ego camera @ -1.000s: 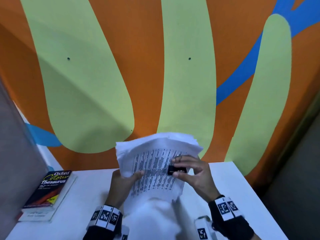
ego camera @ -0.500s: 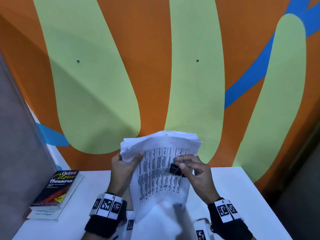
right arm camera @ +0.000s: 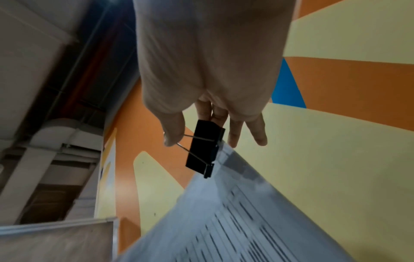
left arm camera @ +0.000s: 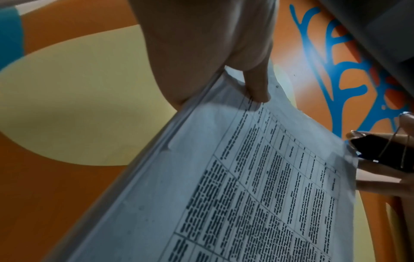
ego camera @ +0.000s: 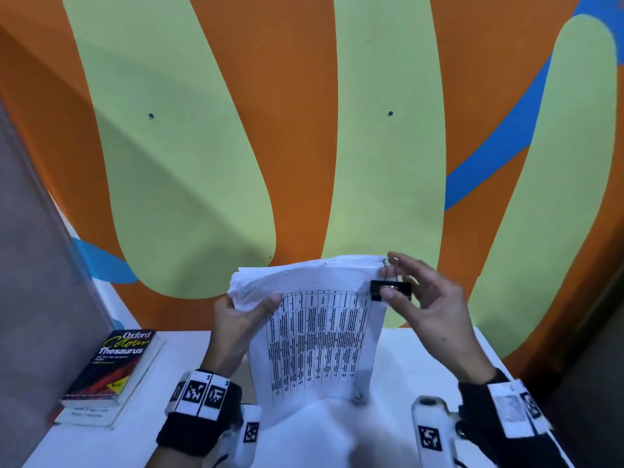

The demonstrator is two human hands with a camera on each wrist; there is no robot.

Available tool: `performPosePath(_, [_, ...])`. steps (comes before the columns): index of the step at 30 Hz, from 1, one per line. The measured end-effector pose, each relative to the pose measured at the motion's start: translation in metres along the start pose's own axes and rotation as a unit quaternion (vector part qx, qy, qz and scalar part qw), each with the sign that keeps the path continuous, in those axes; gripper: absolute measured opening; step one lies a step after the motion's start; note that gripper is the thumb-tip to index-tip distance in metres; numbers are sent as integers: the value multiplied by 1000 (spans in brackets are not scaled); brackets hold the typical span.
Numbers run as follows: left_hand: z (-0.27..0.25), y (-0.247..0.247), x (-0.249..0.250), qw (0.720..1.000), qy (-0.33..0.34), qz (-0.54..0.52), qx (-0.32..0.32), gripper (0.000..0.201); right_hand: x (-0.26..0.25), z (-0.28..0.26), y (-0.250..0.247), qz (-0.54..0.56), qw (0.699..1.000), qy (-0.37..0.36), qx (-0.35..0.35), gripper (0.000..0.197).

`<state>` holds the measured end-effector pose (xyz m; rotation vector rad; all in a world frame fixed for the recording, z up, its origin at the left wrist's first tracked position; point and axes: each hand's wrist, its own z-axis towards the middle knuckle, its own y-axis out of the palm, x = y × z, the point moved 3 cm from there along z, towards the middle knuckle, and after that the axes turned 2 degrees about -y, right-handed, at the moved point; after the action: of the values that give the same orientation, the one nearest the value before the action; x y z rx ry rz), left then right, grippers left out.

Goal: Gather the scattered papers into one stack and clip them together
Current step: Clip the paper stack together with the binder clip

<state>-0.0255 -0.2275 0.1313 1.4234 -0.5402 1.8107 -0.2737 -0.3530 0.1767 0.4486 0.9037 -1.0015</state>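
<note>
A stack of white printed papers (ego camera: 317,332) stands upright above the white table (ego camera: 422,359). My left hand (ego camera: 243,315) grips its top left corner, thumb on the front sheet (left arm camera: 257,85). My right hand (ego camera: 415,298) pinches a black binder clip (ego camera: 391,289) by its wire handles at the stack's top right corner. In the right wrist view the binder clip (right arm camera: 205,148) touches the edge of the papers (right arm camera: 246,212). In the left wrist view the binder clip (left arm camera: 385,152) sits at the far corner of the papers (left arm camera: 246,177).
A thesaurus book (ego camera: 111,363) lies on another book at the table's left edge. A grey panel (ego camera: 37,265) stands at the left. An orange, green and blue painted wall (ego camera: 304,130) rises right behind the table.
My right hand has carried the binder clip from the front middle of the stack up to its top right corner. The stack has been raised and straightened; my left hand moved up to its top corner.
</note>
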Motion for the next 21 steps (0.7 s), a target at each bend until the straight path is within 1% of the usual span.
performPosePath(5, [-3,4,9,1000,11,10,1,31,-30,17,-8,17,998,-58,15,42])
performPosePath(8, [-3,8,14,1000,11,21,11,23,-39,27,1,35,996,-77,12,41])
performPosePath(9, [-3,11,14,1000,11,23,13,25,-41,29,5,42,996,-79,5,42])
performPosePath(10, [-3,13,15,999,9,26,17,34,-42,31,10,54,995,-78,1,43])
performPosePath(12, [-4,16,15,999,11,25,23,60,-44,35,18,83,994,-75,-1,42])
performPosePath(13, [-5,18,16,999,11,20,24,70,-45,36,21,94,993,-76,0,41])
performPosePath(14, [-7,19,18,1000,10,16,23,73,-45,37,25,105,991,-78,1,40])
performPosePath(15, [-9,22,20,1000,6,14,18,67,-45,37,27,117,990,-81,4,39])
performPosePath(17, [-14,28,29,999,2,31,10,32,-44,39,31,139,987,-80,14,38])
performPosePath(18, [-16,31,33,999,0,42,2,19,-43,40,32,143,986,-78,19,38])
performPosePath(19, [-20,33,36,999,1,47,-5,14,-42,41,33,143,987,-75,23,37])
performPosePath(21, [-24,37,40,999,11,46,-22,10,-41,42,34,133,988,-76,27,36])
